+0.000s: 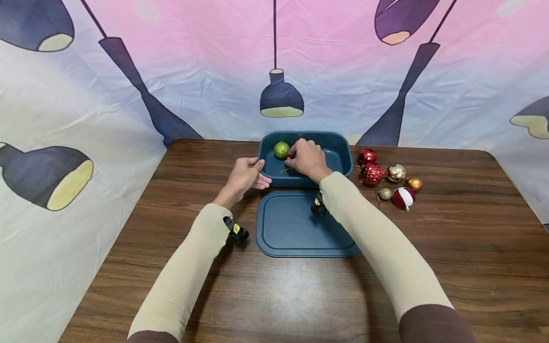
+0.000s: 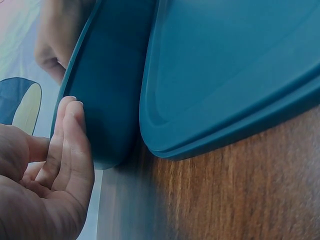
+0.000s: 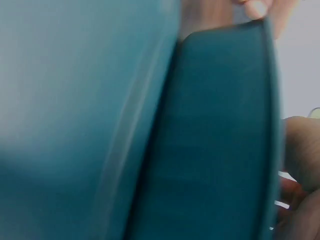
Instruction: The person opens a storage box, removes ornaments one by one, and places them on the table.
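Note:
A dark teal rectangular container stands toward the back of the table. My left hand holds its left front corner, thumb at the rim and fingers along the outer wall. Inside the container, my right hand pinches a small red Christmas ball, mostly covered by the fingers; a gold hanging string shows below it. A glittery green ball lies in the container, left of the right hand. In the right wrist view the container wall hides the fingertips and the ball.
The matching teal lid lies flat in front of the container. To the right sit several ornaments, among them a textured red ball, a shiny gold ball and a red-and-white ball. A printed cloth hangs behind the table.

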Demonstrator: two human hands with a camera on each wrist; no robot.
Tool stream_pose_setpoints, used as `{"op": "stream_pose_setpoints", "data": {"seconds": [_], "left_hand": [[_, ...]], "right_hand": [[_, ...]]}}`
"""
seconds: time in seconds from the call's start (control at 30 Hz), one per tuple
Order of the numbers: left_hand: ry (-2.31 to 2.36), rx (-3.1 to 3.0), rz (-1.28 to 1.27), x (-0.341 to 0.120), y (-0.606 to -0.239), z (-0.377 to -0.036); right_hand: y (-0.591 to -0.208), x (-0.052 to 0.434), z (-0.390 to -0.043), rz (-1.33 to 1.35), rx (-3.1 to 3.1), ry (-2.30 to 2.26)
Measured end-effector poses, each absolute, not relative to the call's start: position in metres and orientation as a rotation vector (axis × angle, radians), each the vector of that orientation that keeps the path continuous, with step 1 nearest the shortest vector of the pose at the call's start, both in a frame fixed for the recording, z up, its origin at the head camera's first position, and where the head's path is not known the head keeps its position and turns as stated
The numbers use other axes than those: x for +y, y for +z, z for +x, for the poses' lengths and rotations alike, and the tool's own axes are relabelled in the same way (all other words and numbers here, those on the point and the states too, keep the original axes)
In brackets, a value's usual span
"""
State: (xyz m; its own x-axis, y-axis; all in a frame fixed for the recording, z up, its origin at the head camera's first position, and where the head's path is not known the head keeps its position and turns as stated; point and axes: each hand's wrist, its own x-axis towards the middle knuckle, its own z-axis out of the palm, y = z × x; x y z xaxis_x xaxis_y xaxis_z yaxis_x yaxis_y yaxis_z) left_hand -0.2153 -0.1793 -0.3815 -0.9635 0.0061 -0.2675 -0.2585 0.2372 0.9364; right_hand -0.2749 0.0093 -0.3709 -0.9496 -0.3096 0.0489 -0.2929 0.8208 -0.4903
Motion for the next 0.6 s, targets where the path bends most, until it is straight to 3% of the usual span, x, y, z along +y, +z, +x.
{"op": "stream_pose_setpoints", "data": {"seconds": [0.6], "left_hand": [[1.799, 2.296, -0.219, -0.181, -0.383, -0.216]], "right_hand": [[-0.333, 0.047, -0.255, -0.495, 2.899, -0.95]]}}
